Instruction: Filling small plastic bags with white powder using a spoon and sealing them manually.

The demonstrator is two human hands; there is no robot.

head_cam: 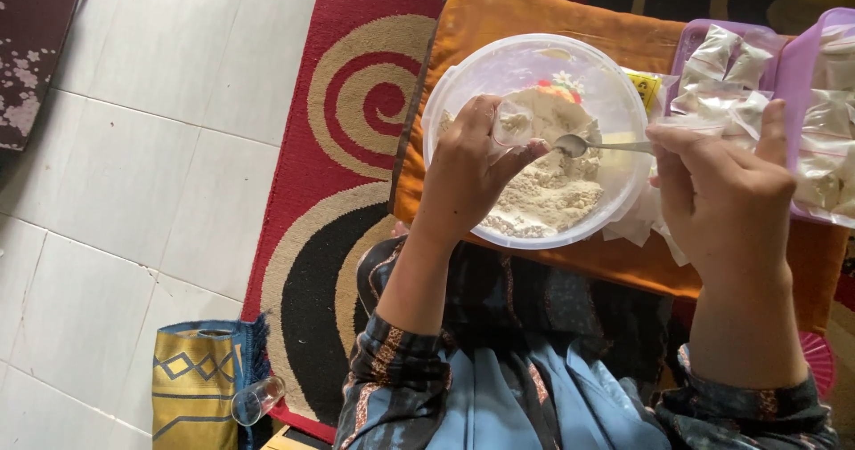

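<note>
My left hand [468,170] holds a small clear plastic bag [525,121] partly filled with pale powder, over a round clear plastic container [445,94] of the same powder. In my right hand [721,178] is a metal spoon [592,145], its bowl at the mouth of the bag. The container rests on an orange cushion [499,9] in front of me.
A purple tray [802,58] at the right holds several filled, sealed small bags. Loose empty bags lie under my right hand. A red, black and beige swirl rug [347,129] covers the floor beside white tiles. A woven pouch [191,388] and a small glass [256,401] lie at lower left.
</note>
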